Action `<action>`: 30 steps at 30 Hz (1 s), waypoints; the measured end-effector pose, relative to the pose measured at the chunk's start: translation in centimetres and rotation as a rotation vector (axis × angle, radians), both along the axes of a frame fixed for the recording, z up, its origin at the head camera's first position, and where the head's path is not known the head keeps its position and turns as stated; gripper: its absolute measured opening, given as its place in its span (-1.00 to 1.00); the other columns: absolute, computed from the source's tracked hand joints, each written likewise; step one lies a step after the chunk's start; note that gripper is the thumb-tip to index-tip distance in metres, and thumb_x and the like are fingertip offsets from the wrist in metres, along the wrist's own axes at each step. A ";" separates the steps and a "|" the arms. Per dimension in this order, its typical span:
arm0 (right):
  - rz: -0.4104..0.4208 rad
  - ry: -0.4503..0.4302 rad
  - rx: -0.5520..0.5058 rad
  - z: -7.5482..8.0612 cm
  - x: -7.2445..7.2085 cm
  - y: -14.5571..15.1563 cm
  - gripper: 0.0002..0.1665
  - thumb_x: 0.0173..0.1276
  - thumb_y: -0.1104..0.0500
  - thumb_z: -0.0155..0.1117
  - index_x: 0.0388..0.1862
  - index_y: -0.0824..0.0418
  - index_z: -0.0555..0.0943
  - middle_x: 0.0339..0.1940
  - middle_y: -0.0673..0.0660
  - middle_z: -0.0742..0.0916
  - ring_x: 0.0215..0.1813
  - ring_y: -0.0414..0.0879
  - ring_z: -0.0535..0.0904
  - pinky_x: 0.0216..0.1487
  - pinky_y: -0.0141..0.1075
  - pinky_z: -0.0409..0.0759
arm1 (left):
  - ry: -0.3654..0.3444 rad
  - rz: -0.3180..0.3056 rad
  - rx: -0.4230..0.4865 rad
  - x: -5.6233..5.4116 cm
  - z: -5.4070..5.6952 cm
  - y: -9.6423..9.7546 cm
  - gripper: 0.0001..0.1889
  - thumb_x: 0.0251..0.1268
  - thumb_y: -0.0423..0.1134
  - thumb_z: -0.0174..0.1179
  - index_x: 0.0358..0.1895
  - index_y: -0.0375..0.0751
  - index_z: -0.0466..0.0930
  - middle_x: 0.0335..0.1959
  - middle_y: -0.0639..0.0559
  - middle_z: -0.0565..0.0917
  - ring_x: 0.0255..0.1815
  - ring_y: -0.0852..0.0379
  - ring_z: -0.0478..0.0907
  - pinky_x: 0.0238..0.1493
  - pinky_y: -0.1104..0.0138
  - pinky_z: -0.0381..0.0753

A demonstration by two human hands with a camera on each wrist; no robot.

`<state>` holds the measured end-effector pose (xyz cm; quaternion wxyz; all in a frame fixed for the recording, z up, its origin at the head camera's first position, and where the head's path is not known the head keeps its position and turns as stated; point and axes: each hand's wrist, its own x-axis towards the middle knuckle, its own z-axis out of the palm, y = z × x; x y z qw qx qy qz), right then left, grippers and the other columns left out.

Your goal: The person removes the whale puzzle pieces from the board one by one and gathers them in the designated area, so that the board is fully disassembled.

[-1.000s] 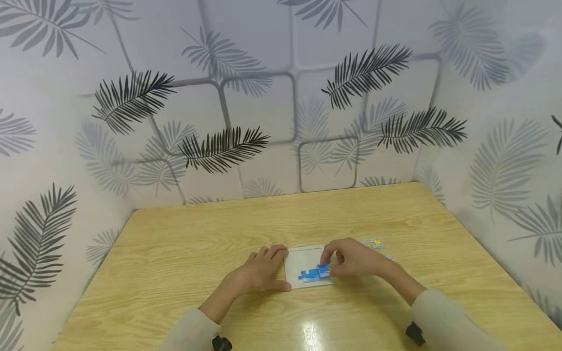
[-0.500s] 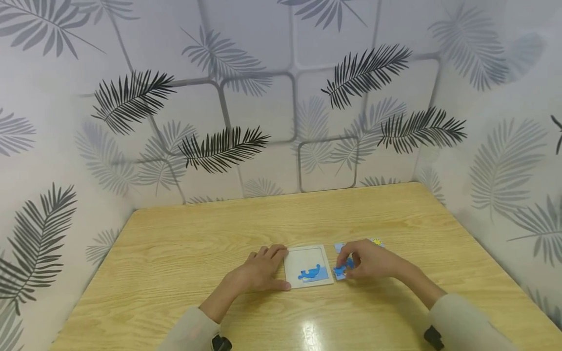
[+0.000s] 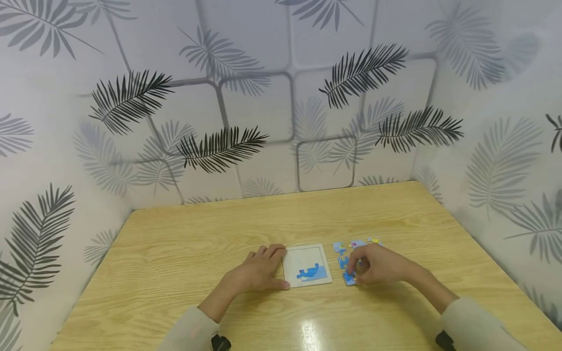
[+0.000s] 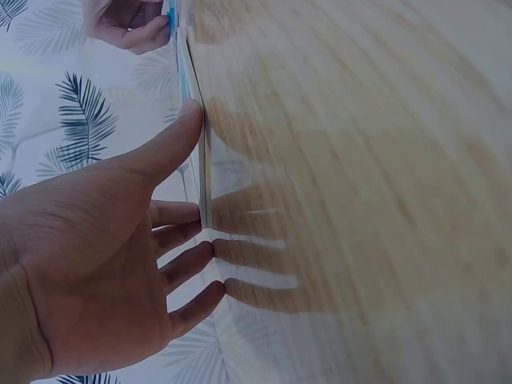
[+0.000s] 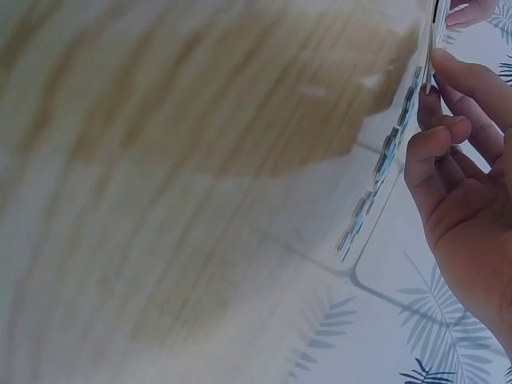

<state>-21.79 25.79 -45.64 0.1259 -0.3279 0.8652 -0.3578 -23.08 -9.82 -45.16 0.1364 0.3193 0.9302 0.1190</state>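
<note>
A square white puzzle tray [image 3: 301, 257] lies on the table, with blue joined puzzle pieces [image 3: 315, 274] in its lower right part. My left hand [image 3: 256, 272] rests at the tray's left side, thumb at the near corner and fingers by the far one. In the left wrist view, that left hand [image 4: 100, 256] has its fingers spread along the tray's edge. Right of the tray, my right hand [image 3: 381, 265] pinches a blue puzzle piece [image 3: 349, 279] between thumb and index finger. The right wrist view shows this right hand [image 5: 472, 160] with its other fingers curled.
Loose puzzle pieces lie right of the tray: a light blue one [image 3: 339, 247], a blue one [image 3: 343, 263], and one with a yellow sun [image 3: 374, 240]. The wood-grain table [image 3: 197, 234] meets a leaf-patterned wall [image 3: 263, 161] at the back.
My right hand has moved right, off the tray, carrying the blue puzzle piece to the table beside it. The left hand has stayed at the tray's side.
</note>
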 end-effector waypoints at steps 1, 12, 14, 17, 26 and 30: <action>-0.005 -0.002 0.006 0.0 0.0 0.0 -0.75 0.13 0.36 0.54 -0.28 0.07 0.73 -0.26 -0.02 0.75 -0.35 -0.25 0.42 -0.30 -0.40 0.46 | 0.005 -0.001 -0.001 -0.2 -0.3 0.0 -0.11 0.41 0.16 0.31 0.60 -0.24 0.17 0.61 -0.09 0.18 0.52 -0.20 0.22 0.46 -0.24 0.24; 0.013 0.036 0.022 -0.2 0.3 -0.2 -0.70 0.09 0.41 0.49 -0.24 0.09 0.70 -0.22 -0.05 0.75 -0.22 -0.17 0.47 -0.21 -0.37 0.49 | 0.027 0.003 0.005 -1.2 -2.4 -0.3 -0.09 0.37 0.24 0.31 0.61 -0.15 0.16 0.62 -0.03 0.16 0.50 -0.14 0.23 0.44 -0.21 0.26; 0.018 0.036 0.023 -0.2 0.4 -0.2 -0.71 0.12 0.40 0.49 -0.23 0.10 0.69 -0.20 -0.05 0.75 -0.21 -0.15 0.49 -0.19 -0.36 0.50 | 0.026 0.001 0.006 -1.2 -2.3 -0.3 -0.09 0.37 0.23 0.30 0.61 -0.16 0.16 0.62 -0.03 0.16 0.51 -0.15 0.22 0.44 -0.23 0.25; 0.025 0.037 0.031 -0.1 0.3 -0.2 -0.72 0.15 0.37 0.50 -0.22 0.09 0.68 -0.18 -0.06 0.74 -0.18 -0.15 0.50 -0.15 -0.35 0.52 | 0.022 0.002 0.005 -1.2 -2.2 -0.3 -0.08 0.37 0.24 0.30 0.62 -0.16 0.15 0.62 -0.03 0.15 0.53 -0.16 0.20 0.45 -0.25 0.23; 0.071 0.111 -0.051 0.0 -0.9 -1.5 -0.75 0.29 0.41 0.42 -0.11 0.16 0.68 -0.13 0.08 0.75 -0.45 -0.33 0.46 -0.37 -0.38 0.57 | 0.026 0.005 0.000 -1.2 -2.1 -0.3 -0.08 0.37 0.24 0.31 0.62 -0.15 0.15 0.63 -0.02 0.15 0.52 -0.14 0.20 0.44 -0.20 0.26; 0.073 0.123 -0.057 -0.1 -1.3 -3.7 -0.65 0.29 0.43 0.43 0.02 0.20 0.67 -0.02 0.15 0.74 -0.42 -0.32 0.47 -0.33 -0.37 0.58 | 0.031 0.002 0.004 -1.3 -2.4 -0.4 -0.08 0.37 0.23 0.32 0.62 -0.16 0.15 0.62 -0.03 0.16 0.52 -0.15 0.20 0.44 -0.19 0.26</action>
